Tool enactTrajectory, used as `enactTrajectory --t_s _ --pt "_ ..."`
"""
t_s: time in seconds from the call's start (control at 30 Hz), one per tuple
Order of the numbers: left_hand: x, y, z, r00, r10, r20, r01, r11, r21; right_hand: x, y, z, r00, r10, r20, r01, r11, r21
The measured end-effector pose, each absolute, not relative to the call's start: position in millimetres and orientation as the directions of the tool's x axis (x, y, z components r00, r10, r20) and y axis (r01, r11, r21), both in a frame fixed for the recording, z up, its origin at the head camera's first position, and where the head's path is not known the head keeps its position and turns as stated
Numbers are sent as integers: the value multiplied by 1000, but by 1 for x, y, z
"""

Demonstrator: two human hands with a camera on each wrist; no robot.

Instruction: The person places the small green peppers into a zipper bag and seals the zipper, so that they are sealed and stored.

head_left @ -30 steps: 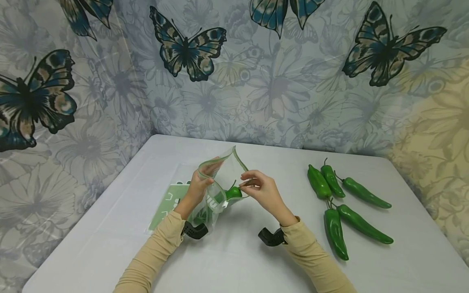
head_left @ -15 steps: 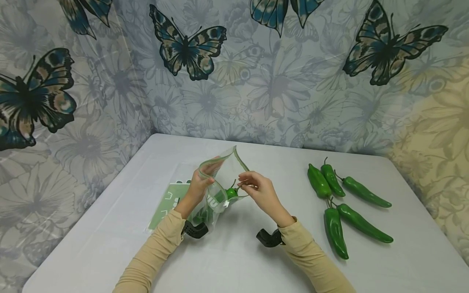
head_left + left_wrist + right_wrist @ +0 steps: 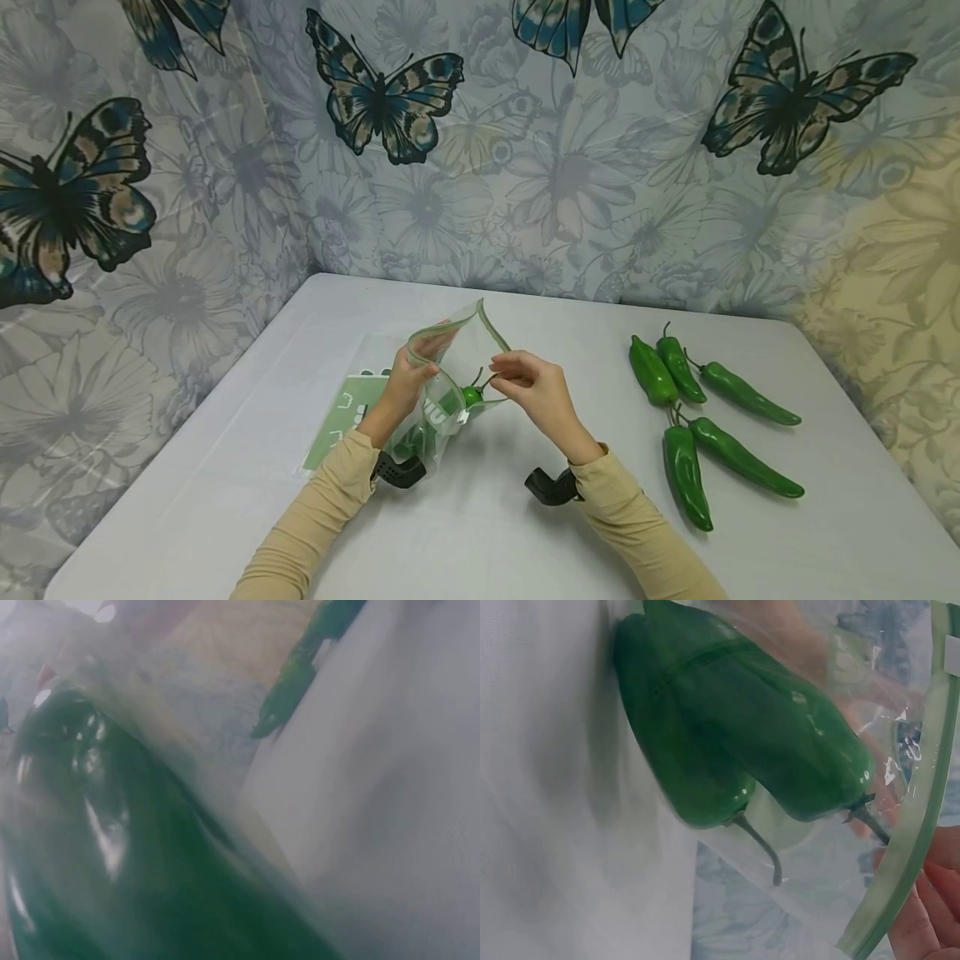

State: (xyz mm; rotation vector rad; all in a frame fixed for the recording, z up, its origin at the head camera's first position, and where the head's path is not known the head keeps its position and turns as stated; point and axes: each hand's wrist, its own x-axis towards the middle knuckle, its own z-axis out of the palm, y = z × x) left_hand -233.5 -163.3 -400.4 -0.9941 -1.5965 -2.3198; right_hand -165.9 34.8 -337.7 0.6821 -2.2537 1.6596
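A clear zip bag with a green-edged mouth is held wide by my left hand, whose thumb and fingers grip its left side. My right hand is at the mouth's right side, pinching the stem of a green chili pepper. Most of that pepper is inside the bag, stem end up. A second green pepper lies alongside it in the bag, its bent stem pointing to the opening. The left wrist view is filled by blurred green pepper behind the plastic.
On the right of the white table lie several loose green peppers, among them one upper pepper and one lower pepper. A flat green printed bag lies left of the held bag. Butterfly-patterned cloth rises behind the table.
The pepper in my right hand has slid down into the bag, so less of it shows at the mouth. My right hand shifted slightly left; the left hand stays put.
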Motion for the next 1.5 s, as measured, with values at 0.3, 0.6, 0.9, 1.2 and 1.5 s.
enactTrajectory --t_s 0.3,0.6,0.9,1.2,1.5 --pt "-235 -164 -402 -772 239 590 474 -403 783 -167 35 -339 -841 -213 498 -539 241 -807" --pt "-236 -164 -402 -770 233 593 476 -408 779 -169 35 -341 -825 -270 496 -559 265 -785" --pt "-233 -163 -400 -779 237 580 465 -403 789 -187 39 -366 -829 -344 441 -547 335 -767" --pt "-233 -162 -399 -775 222 592 475 -413 777 -184 36 -363 -787 -436 437 -602 384 -700" --pt "-233 -162 -399 -784 210 584 475 -403 783 -182 36 -361 -762 -488 425 -613 334 -716"
